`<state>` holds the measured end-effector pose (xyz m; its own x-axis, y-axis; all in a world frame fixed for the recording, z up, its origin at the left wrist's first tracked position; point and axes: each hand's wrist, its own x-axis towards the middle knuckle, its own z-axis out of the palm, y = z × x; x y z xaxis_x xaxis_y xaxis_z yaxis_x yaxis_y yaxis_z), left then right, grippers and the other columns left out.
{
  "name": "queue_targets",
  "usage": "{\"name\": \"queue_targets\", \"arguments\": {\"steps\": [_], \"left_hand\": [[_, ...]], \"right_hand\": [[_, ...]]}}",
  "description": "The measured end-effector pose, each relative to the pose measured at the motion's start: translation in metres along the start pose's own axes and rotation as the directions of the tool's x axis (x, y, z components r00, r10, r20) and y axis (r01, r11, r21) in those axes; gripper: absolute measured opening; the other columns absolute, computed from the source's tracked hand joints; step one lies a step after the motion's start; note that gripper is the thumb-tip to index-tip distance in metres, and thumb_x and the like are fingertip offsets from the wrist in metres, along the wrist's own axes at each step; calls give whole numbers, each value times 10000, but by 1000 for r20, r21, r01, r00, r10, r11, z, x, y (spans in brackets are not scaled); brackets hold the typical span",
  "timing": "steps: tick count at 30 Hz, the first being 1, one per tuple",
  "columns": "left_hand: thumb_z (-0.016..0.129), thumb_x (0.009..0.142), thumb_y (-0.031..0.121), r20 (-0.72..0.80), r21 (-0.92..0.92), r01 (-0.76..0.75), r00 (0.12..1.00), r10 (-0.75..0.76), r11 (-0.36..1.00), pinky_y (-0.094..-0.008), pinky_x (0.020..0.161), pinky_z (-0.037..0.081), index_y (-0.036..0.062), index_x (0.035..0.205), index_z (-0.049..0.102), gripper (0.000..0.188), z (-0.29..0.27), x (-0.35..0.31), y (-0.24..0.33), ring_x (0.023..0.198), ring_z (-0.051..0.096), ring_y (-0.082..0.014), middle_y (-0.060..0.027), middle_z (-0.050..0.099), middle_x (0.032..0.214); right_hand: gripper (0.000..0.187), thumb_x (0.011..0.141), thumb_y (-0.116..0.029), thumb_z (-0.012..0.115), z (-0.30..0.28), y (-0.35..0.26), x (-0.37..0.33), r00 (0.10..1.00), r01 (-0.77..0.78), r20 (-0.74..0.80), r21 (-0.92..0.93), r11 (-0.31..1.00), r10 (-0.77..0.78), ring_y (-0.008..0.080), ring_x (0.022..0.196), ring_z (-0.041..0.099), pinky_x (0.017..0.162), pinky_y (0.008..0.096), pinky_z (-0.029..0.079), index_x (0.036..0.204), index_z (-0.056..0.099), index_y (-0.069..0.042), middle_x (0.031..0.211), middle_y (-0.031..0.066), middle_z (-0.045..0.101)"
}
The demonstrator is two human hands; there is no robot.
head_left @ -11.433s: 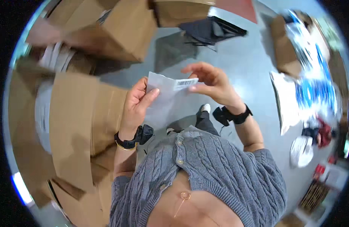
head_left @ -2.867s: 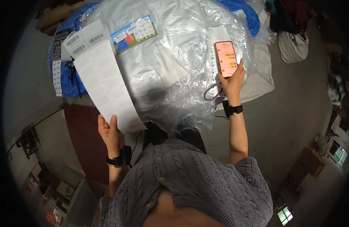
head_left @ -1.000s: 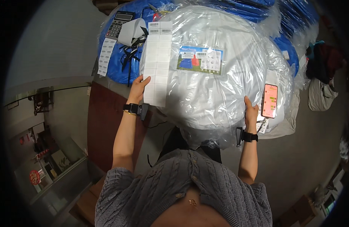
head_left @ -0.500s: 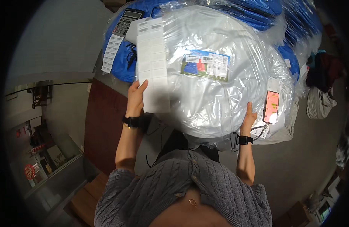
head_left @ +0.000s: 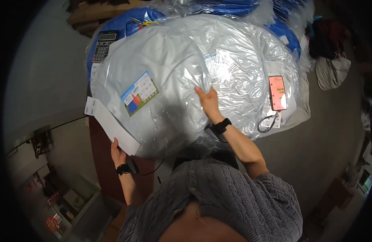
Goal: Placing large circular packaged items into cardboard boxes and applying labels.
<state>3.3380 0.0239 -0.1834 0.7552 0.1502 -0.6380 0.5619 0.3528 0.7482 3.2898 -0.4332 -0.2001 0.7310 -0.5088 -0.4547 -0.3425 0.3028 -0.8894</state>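
A round, grey-white flat package [head_left: 170,60] in clear plastic, with a colourful printed card [head_left: 140,93] on it, lies tilted to the left over a second wrapped round package [head_left: 242,92]. My right hand [head_left: 209,104] is closed on the upper package's right edge, thumb on top and fingers mostly hidden. At lower left, my left hand [head_left: 118,153] pinches a long white label sheet [head_left: 117,131] against or beside the package's left rim. Whether that hand also grips the package cannot be made out.
A phone [head_left: 277,92] with a lit pink screen and a wrist strap lies on papers at the right. At the far left a calculator [head_left: 106,42] sits on blue wrapped goods. More blue packages [head_left: 218,7] are stacked behind. A pale cloth bag [head_left: 332,74] rests on the floor.
The upper package has shifted left off the one beneath, uncovering a second one. My right hand has moved left with its edge; my left hand has gone down and left with the label sheet.
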Motion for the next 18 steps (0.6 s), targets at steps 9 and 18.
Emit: {"name": "queue_targets", "arguments": {"steps": [9,18], "left_hand": [[601,926,221,-44,48,84,996,-82,995,-449,976,446,12,1283,446,442,-28,40,12,1114,542,-285,-115,549,1214],[589,925,313,-121,231,145,985,-120,962,-441,946,472,24,1241,507,436,-13,50,50,1099,567,-298,-127,589,1191]], "right_hand": [[505,887,-313,605,11,-7,-18,986,53,167,-185,981,-22,196,728,608,679,329,474,1253,468,6,854,134,655],[835,773,-461,684,22,-10,-42,938,251,343,-566,785,-52,412,801,638,716,431,502,1182,370,197,820,266,640]]}}
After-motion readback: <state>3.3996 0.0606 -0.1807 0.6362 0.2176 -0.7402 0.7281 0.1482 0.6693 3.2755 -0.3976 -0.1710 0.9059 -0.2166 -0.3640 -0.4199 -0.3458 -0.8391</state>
